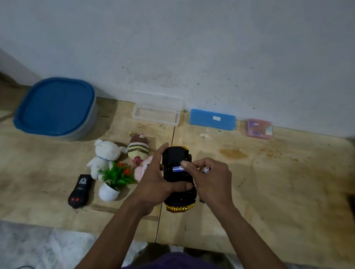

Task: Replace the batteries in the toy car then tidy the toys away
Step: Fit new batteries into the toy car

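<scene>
The toy car (178, 175) is held underside-up above the middle of the desk (274, 196), its long axis running from the near edge toward the wall, yellow trim at both ends. The left hand (155, 179) wraps its body; the right hand (209, 180) pinches a blue battery (177, 168) lying crosswise in the compartment (apparently a second battery (206, 169) is tucked between its fingers). Plush toys (117, 152) sit just left.

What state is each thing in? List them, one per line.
toy car: upside down, held by left hand
battery: lying in car's open slot
second battery: held in right hand
clear box: open
blue tub: lid on
blue case: closed
remote: lying flat
</scene>
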`<move>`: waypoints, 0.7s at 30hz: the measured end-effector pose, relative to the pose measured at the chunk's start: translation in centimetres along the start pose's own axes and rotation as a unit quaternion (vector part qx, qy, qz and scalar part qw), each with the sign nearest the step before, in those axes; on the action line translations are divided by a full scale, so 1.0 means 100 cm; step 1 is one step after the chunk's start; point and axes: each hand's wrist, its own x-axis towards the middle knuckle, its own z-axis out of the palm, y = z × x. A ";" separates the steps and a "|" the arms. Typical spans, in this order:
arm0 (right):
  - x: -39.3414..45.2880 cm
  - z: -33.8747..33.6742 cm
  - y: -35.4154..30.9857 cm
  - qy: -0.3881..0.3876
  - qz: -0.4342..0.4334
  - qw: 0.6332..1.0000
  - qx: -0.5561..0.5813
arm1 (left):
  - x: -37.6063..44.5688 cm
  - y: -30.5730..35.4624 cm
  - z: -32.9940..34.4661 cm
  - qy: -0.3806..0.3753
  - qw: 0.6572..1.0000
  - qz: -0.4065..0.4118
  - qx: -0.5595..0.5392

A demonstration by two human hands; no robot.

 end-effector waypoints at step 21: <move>0.011 -0.002 -0.011 -0.057 0.103 0.993 -0.012 | 0.000 -0.002 0.001 0.002 1.000 -0.013 0.003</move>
